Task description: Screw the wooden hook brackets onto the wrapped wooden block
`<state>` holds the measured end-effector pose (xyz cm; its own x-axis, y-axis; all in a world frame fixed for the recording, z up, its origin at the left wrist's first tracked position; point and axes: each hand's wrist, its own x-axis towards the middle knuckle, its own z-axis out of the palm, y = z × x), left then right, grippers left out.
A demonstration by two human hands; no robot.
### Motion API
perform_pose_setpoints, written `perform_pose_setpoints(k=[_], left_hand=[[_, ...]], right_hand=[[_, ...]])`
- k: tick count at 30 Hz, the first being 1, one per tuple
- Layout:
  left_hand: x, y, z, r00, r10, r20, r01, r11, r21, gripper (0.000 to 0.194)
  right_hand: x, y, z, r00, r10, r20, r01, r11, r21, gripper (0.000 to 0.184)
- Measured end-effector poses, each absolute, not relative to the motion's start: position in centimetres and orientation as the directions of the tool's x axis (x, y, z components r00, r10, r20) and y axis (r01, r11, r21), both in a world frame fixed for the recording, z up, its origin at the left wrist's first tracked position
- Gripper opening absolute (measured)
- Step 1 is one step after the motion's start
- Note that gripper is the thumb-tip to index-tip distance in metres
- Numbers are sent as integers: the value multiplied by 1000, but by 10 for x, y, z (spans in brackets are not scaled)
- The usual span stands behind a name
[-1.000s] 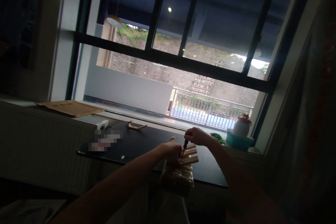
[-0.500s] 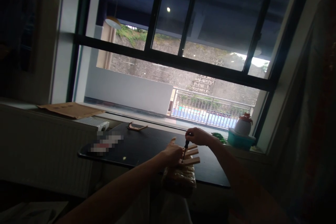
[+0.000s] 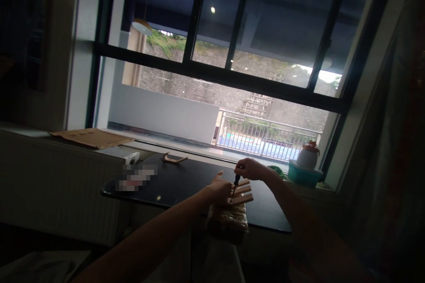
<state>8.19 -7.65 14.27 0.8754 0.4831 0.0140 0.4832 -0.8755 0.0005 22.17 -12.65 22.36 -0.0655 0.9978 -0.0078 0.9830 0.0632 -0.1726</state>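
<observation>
Wrapped block: the glossy, plastic-covered block (image 3: 228,223) sits below the left hand's fingers, at the near edge of the table.
Left hand: the left hand (image 3: 221,189) holds the slatted wooden piece (image 3: 245,198) by its left ends; how its fingertips are set is too dark to tell.
Wooden slats: their free ends fan out to the right of those fingers, above the wrapped block.
Screwdriver: the dark-handled screwdriver (image 3: 237,180) slants down from the right fingers, its tip at the nearest slat beside the left fingers.
Right hand: the right hand (image 3: 249,169) has its fingers closed narrowly around the handle top.
Table: the black table (image 3: 195,179) spreads left and right beyond both hands' fingers.
Curved wooden piece: the curved wooden piece (image 3: 172,160) lies at the table's far side, left of all fingers.
Teal box: the teal box (image 3: 303,175) stands right of the right fingers, under a white bottle (image 3: 307,159).
</observation>
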Motion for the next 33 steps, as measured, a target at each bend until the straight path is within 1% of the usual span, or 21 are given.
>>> perform_pose_setpoints(k=[4,10,15,18,25,31,33], left_hand=[[79,-77,146,864,499,-66,501,-865,28,32],[79,-76,149,851,504,-146,519,-851,82,32],[86,-73,151,809,552,-202,575,-814,81,30],[90,-71,151,797,566,-209,593,-799,97,30],[87,-71,146,806,563,-180,588,-796,143,30],[86,-73,145,800,581,-150,600,-783,166,30],[86,-74,145,798,585,-147,603,-780,171,30]], right_hand=[[221,-128,227,-77,997,-20,983,72,-168,26],[216,-128,218,-8,999,37,991,13,-136,27],[216,-125,223,-23,1000,-17,989,20,-146,27],[217,-125,224,-34,999,-13,990,32,-135,27],[215,-124,216,4,999,48,995,1,-104,28],[215,-129,225,-86,996,-1,985,85,-151,25],[217,-131,224,-91,996,-4,983,89,-160,25]])
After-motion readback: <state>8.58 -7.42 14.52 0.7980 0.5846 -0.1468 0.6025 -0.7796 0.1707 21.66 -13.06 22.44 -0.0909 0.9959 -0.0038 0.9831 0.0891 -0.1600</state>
